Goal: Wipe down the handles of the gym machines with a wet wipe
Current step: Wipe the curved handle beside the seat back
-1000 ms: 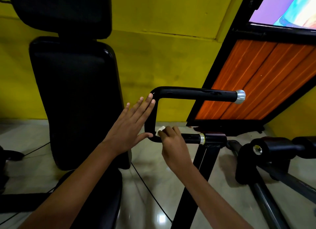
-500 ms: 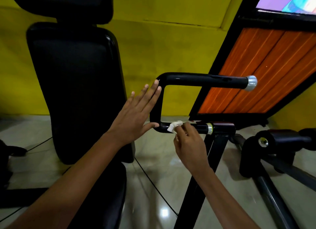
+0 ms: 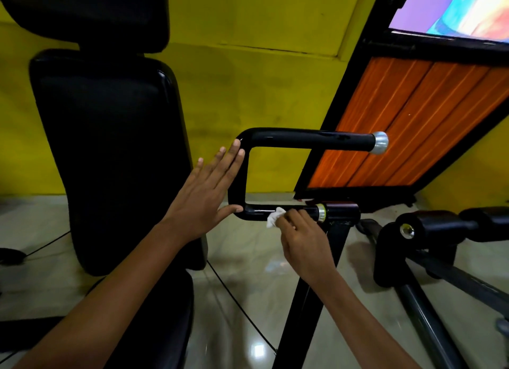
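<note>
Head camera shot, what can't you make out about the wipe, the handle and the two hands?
- Wet wipe: mostly hidden under the right hand; only a white corner shows.
- Handle: the lower bar beneath that hand is covered, so wiped or not is unclear.
- Left hand: its palm side faces away, so firm contact with the upright bend is uncertain.

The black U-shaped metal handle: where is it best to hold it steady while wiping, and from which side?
Probably the short vertical bend of the black U-shaped metal handle, approached from the seat side, where the left hand lies flat. That leaves both horizontal bars free for the white wet wipe, which the right hand pinches against the lower bar.
</note>
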### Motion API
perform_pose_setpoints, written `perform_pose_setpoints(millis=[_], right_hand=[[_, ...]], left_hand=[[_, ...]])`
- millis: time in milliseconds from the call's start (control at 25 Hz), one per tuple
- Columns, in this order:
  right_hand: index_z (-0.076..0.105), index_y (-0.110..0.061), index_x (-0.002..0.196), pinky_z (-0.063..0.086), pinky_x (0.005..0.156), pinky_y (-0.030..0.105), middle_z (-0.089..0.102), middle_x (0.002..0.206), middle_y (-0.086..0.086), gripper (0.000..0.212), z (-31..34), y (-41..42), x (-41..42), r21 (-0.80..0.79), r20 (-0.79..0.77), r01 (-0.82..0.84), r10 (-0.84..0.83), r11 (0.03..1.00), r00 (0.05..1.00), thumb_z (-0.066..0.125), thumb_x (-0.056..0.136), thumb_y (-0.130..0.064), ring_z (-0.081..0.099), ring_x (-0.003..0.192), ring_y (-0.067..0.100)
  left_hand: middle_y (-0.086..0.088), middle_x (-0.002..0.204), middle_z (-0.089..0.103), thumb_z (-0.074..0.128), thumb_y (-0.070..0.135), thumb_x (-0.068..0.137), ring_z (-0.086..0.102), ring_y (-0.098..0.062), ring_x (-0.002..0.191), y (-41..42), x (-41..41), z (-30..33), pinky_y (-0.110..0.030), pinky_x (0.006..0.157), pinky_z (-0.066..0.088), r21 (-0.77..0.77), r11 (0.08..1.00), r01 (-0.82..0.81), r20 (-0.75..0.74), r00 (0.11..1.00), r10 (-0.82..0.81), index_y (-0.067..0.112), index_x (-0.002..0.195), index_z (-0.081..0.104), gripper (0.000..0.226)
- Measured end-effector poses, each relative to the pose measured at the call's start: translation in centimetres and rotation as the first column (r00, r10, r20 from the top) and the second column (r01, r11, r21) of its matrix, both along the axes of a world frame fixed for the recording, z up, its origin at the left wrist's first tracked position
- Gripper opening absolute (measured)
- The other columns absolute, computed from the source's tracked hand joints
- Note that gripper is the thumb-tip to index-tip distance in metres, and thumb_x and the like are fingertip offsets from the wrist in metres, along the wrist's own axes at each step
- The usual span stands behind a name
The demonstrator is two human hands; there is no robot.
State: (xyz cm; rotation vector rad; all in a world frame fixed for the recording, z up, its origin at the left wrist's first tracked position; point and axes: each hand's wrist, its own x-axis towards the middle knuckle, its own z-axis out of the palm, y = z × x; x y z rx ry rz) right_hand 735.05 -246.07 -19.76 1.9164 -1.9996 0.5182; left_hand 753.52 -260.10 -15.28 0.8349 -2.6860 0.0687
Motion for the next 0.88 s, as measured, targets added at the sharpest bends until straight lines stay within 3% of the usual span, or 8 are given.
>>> perform_pose_setpoints(millis=[160,320,400,520,680,880], right_hand=[[0.063,-0.011,0.093,0.045,0.058,0.031,0.059,0.092,0.008,0.032,0.3,0.7,-2.3,0.041,0.099,0.153,-0.156,0.987,0.983,0.062,0.068,0.009,0.055,0.081,0.029],[0.059,-0.012,0.093,0.037,0.054,0.027,0.055,0.095,0.008,0.037,0.0,1.0,-2.4,0.100,0.057,0.136,-0.142,0.986,0.988,0.061,0.064,0.011,0.054,0.081,0.028],[0.058,-0.011,0.090,0.034,0.054,0.027,0.054,0.091,0.009,0.038,0.2,1.5,-3.0,0.092,0.140,0.175,-0.187,0.980,0.972,0.059,0.062,0.014,0.054,0.074,0.030],[0.057,-0.010,0.091,0.043,0.056,0.031,0.054,0.092,0.009,0.035,0.1,1.2,-2.6,0.071,0.261,0.211,-0.222,0.975,0.939,0.057,0.066,0.015,0.056,0.073,0.030],[0.058,-0.011,0.097,0.048,0.059,0.032,0.055,0.096,0.007,0.035,-0.1,-0.6,1.0,0.046,0.351,0.124,-0.133,0.991,0.927,0.057,0.071,0.013,0.057,0.077,0.026],[0.057,-0.006,0.101,0.040,0.057,0.026,0.056,0.092,0.010,0.036,-0.4,-2.2,4.2,0.039,0.325,0.032,-0.043,0.999,0.945,0.061,0.070,0.013,0.054,0.070,0.025]], left_hand=[[0.002,0.158,-0.020,0.052,0.057,0.083,-0.008,-0.019,0.147,0.1,-0.1,0.1,-0.045,0.117,0.012,0.011,1.000,0.013,-0.008,1.000,-0.012,0.017,0.150,-0.012,0.101],[0.003,0.157,-0.021,0.054,0.056,0.082,-0.007,-0.019,0.147,0.1,-0.1,0.0,-0.046,0.117,0.013,0.029,1.000,0.007,-0.014,1.000,-0.007,0.018,0.150,-0.013,0.102],[0.003,0.157,-0.021,0.053,0.056,0.083,-0.006,-0.020,0.147,0.1,-0.1,0.0,-0.045,0.116,0.013,0.019,1.000,0.008,-0.014,1.000,-0.008,0.018,0.150,-0.014,0.102],[0.003,0.157,-0.021,0.053,0.056,0.083,-0.005,-0.020,0.147,0.1,-0.1,0.0,-0.043,0.116,0.012,0.012,1.000,0.016,-0.021,1.000,-0.016,0.018,0.150,-0.013,0.101],[0.003,0.157,-0.021,0.055,0.055,0.083,-0.005,-0.020,0.147,0.1,0.0,-0.1,-0.043,0.116,0.011,0.017,1.000,0.019,-0.028,0.999,-0.018,0.018,0.150,-0.012,0.102],[0.001,0.158,-0.018,0.053,0.058,0.084,-0.004,-0.022,0.147,0.1,0.0,-0.1,-0.047,0.116,0.016,-0.017,1.000,0.006,-0.016,1.000,-0.006,0.016,0.151,-0.010,0.101]])
